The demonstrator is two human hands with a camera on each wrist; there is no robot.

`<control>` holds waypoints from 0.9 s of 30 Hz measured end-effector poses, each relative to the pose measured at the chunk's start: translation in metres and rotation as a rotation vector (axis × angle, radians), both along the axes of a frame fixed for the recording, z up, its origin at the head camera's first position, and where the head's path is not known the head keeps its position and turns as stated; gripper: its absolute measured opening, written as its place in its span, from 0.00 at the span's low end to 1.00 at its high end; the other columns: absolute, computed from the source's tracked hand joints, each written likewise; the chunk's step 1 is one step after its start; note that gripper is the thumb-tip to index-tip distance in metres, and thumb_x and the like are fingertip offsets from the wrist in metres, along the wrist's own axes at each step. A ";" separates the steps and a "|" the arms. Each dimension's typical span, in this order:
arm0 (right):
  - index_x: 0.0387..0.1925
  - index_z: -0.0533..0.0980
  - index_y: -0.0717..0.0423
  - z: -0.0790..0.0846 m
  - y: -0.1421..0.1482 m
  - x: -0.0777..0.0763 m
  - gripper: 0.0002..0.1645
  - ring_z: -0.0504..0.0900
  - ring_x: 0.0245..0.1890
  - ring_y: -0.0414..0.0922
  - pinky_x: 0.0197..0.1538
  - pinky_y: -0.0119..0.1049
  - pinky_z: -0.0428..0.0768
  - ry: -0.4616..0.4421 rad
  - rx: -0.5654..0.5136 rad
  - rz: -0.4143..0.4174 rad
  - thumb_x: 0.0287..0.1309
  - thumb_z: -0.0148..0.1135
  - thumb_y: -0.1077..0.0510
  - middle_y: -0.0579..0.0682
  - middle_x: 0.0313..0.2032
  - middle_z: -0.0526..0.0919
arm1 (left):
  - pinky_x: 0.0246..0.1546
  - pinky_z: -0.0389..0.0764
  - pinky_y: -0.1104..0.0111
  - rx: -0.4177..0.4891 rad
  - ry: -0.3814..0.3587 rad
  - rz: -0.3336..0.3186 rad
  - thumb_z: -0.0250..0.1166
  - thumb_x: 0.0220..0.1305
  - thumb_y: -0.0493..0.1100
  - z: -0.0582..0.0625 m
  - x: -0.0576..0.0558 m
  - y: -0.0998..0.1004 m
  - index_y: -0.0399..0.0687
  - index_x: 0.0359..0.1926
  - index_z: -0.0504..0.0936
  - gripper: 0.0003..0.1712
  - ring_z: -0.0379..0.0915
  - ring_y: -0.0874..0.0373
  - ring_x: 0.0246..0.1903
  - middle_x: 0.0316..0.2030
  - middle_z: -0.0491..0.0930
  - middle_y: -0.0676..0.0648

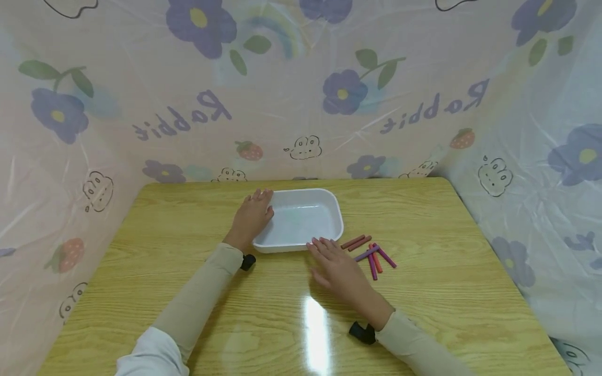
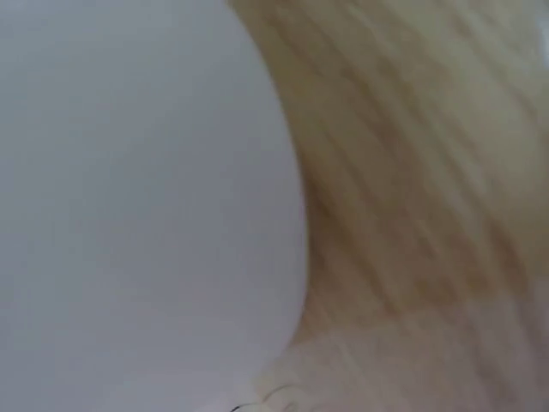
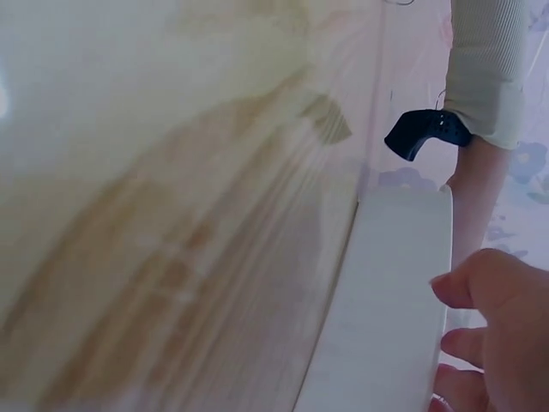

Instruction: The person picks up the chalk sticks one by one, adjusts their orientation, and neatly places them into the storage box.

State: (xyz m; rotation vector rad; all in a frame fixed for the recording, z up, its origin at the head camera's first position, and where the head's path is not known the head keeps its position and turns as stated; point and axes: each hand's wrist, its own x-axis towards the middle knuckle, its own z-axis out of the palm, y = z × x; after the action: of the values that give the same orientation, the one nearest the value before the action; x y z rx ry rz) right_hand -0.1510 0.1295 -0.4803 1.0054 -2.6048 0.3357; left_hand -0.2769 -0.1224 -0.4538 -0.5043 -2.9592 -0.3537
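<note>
A white rectangular tray (image 1: pixel 301 224) with raised walls and rounded corners lies on the table, nothing inside it. My left hand (image 1: pixel 251 216) rests along the tray's left rim, fingers extended toward the back corner and thumb over the inside edge. At the front right corner, the fingertips of my right hand (image 1: pixel 340 274) touch the rim, fingers stretched out. The right wrist view shows that hand's fingers (image 3: pixel 463 348) along the rim above the tray's outer wall (image 3: pixel 386 300). Only the tray's pale side (image 2: pixel 146 206) fills much of the left wrist view; the left hand is out of that frame.
Right of the tray lie two brown sticks (image 1: pixel 359 243) and a crossed cluster of purple and red sticks (image 1: pixel 373 258). The wood-grain table (image 1: pixel 423 292) is enclosed by a printed sheet (image 1: pixel 282 104) behind and at both sides. Each wrist carries a black device (image 1: pixel 362 332).
</note>
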 end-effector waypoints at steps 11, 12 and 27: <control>0.64 0.65 0.60 0.004 -0.013 0.010 0.34 0.64 0.64 0.51 0.66 0.44 0.58 0.010 0.023 0.009 0.59 0.58 0.50 0.57 0.63 0.67 | 0.66 0.51 0.53 0.026 0.034 -0.013 0.52 0.68 0.44 -0.007 0.001 -0.013 0.43 0.68 0.60 0.29 0.49 0.46 0.67 0.66 0.59 0.43; 0.64 0.65 0.60 0.004 -0.014 0.010 0.34 0.64 0.64 0.51 0.66 0.44 0.58 0.014 0.021 0.011 0.59 0.59 0.50 0.57 0.63 0.67 | 0.66 0.51 0.53 0.027 0.032 -0.012 0.52 0.68 0.44 -0.007 0.002 -0.013 0.43 0.68 0.60 0.29 0.49 0.46 0.67 0.67 0.59 0.43; 0.63 0.67 0.60 0.005 -0.020 0.019 0.33 0.66 0.63 0.51 0.65 0.45 0.61 0.000 0.015 0.016 0.58 0.60 0.50 0.56 0.62 0.69 | 0.66 0.52 0.52 0.077 0.071 -0.013 0.55 0.66 0.43 -0.010 0.017 -0.021 0.43 0.66 0.63 0.29 0.52 0.46 0.66 0.65 0.62 0.43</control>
State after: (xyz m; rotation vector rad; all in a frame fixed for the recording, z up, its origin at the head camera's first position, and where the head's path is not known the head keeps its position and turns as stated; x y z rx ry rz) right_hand -0.1318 0.1096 -0.4754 1.0321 -2.6040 0.3199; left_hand -0.2596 -0.1437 -0.4634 -0.5155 -2.8623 -0.4396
